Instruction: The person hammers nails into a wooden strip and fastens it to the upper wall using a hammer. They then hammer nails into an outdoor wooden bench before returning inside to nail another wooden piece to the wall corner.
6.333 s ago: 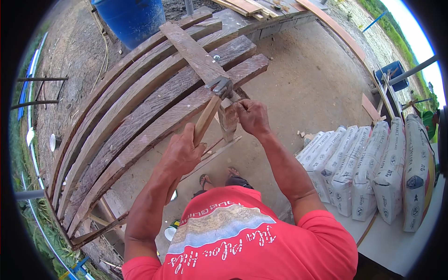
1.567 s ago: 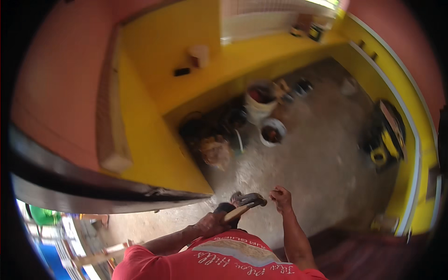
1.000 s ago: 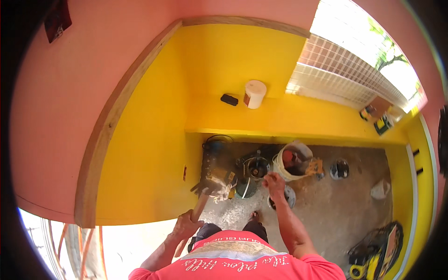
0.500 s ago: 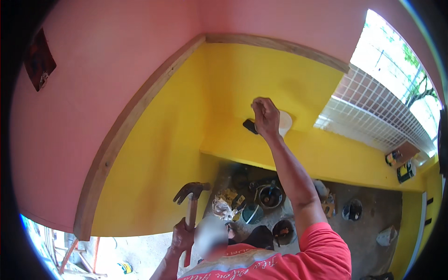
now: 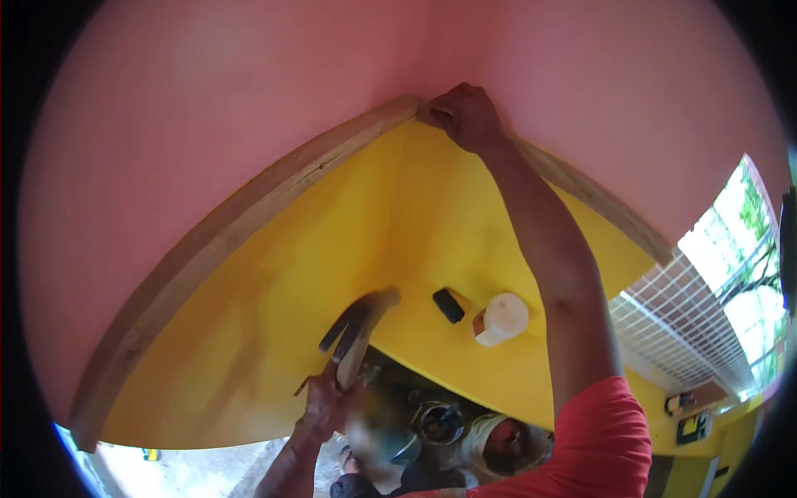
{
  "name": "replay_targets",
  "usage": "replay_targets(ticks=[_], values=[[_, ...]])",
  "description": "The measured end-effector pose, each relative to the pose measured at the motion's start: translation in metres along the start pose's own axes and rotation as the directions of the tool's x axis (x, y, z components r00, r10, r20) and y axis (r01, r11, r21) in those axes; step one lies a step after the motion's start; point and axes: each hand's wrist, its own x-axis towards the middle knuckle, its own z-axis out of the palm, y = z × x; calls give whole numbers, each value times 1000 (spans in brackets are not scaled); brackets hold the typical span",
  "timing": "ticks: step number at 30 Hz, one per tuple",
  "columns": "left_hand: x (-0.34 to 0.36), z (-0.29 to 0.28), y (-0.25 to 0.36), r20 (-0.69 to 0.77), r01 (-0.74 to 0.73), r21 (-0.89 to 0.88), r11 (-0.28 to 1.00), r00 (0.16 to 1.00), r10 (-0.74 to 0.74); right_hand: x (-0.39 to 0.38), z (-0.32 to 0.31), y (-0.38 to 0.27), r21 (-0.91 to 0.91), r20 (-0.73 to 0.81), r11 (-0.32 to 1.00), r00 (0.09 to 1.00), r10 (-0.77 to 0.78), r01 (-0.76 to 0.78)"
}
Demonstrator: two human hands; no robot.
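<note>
My left hand (image 5: pixel 325 405) is wrapped round the wooden handle of a claw hammer (image 5: pixel 355 365), raised in front of the yellow wall, its head blurred by motion. Up at the corner, my right hand (image 5: pixel 471 120) has its fingers pinched against the end of the right wooden strip (image 5: pixel 589 187). Whatever lies between those fingertips, if anything, is too small to make out. Its neighbour, the left wooden strip (image 5: pixel 249 199), runs down along the other wall and meets the corner just beside my fingertips.
On the yellow ledge (image 5: pixel 415 347) stand a white tub (image 5: pixel 505 318) and a small black object (image 5: pixel 449 305). Several buckets, including a dark one (image 5: pixel 440 423), sit on the floor below. A white grid (image 5: pixel 689 324) covers the opening at right, with cans (image 5: pixel 691 427) near it.
My right hand has risen from beside the white tub to the strips' corner. My left hand has lifted the hammer, which now tilts to the right. The view has shifted upward.
</note>
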Motion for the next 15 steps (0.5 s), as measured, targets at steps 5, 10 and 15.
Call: replay_targets(ticks=[5, 10, 15], values=[[87, 52, 22, -93, 27, -45, 999, 995, -31, 6, 10, 20, 159, 336, 983, 941, 28, -87], [161, 78, 45, -193, -193, -144, 971, 968, 163, 4, 8, 28, 210, 241, 977, 968, -72, 20], [212, 94, 73, -333, -306, -167, 937, 912, 238, 4, 16, 30, 288, 232, 951, 955, -186, 115]])
